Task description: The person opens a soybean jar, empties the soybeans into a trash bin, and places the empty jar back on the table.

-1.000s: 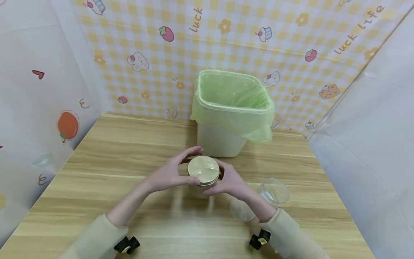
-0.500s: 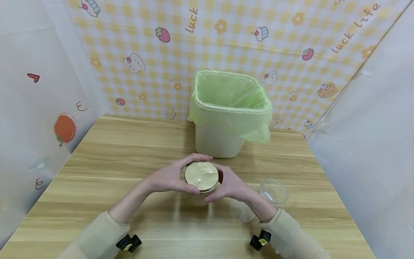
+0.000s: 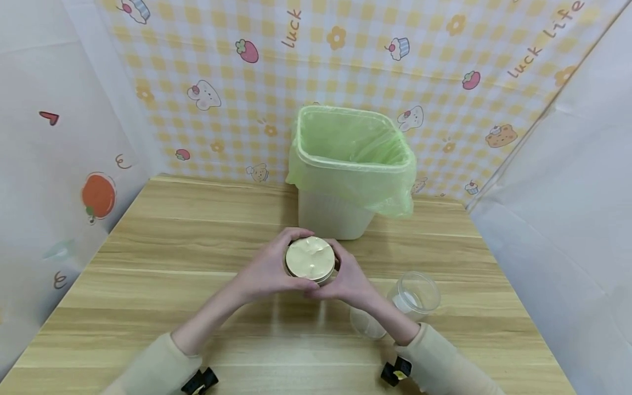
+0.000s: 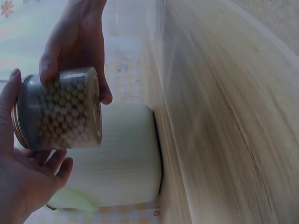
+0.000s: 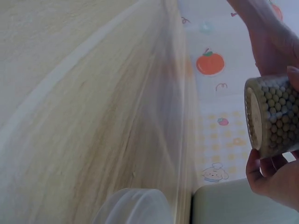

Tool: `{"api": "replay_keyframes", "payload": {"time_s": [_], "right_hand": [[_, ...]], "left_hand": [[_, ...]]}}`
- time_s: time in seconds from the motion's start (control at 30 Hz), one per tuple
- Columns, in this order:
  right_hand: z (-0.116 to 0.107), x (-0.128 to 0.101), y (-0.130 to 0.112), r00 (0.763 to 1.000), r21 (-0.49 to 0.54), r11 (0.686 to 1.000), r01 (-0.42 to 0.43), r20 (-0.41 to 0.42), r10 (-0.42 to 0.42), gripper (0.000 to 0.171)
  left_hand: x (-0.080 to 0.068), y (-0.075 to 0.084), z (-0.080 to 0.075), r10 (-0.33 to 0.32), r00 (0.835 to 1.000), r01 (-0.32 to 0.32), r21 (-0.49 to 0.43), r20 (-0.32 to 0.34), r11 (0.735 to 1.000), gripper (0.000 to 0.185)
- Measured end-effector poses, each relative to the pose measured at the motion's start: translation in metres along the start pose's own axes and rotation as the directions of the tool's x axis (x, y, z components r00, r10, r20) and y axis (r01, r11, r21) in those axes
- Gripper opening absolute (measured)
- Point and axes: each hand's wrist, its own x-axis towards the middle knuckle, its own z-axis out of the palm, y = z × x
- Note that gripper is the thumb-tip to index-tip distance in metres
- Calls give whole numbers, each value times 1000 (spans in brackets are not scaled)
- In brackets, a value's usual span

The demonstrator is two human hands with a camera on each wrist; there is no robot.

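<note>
Both hands hold a clear jar (image 4: 67,107) full of small round pale beads or beans. Its pale-gold, creased top (image 3: 310,258) faces up in the head view. My left hand (image 3: 270,267) curls round the jar's left side near the top, thumb in front. On the other side my right hand (image 3: 351,278) grips it, with the thumbs close together at the front. In the wrist views the jar's base stands off the table, so it is lifted. The hands hide most of its body from the head view.
A bin (image 3: 336,211) with a green liner bag (image 3: 390,189) stands behind the hands, against the checked backdrop. Right of the right forearm sits a clear plastic container (image 3: 419,293). A clear round piece (image 3: 366,323) lies partly under that forearm.
The jar dips slightly toward me, then rises back toward the bin. Both hands stay round it, and their thumbs have drawn closer together at the front.
</note>
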Motion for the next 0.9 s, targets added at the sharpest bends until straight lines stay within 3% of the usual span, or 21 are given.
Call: {"api": "replay_keyframes", "payload": {"time_s": [0.17,0.3,0.47,0.57,0.77,0.9], "right_hand": [[2,0,3,999,6,1000,7,-40,-7,90],[1,1,3,999,13,1000,10,-34,-10,88],[-7,3,0,999,53,999,0,45,-2,82],[-11,4,0,993,91,996,-15,119,4,82],[-14,5,-1,967,137,989,-51,255,14,86],[-15,5,-2,949,161,986,-38,314,-15,84]], "left_hand": [[-1,6,8,-18,996,28,110,-86,994,96],[-3,9,9,-38,996,48,127,-76,991,104],[-1,9,-5,-62,996,61,15,69,998,107],[1,4,-18,-21,984,38,-93,176,995,101],[6,-8,-33,96,929,-6,-246,357,969,93],[8,-10,-34,113,905,0,-265,409,964,92]]}}
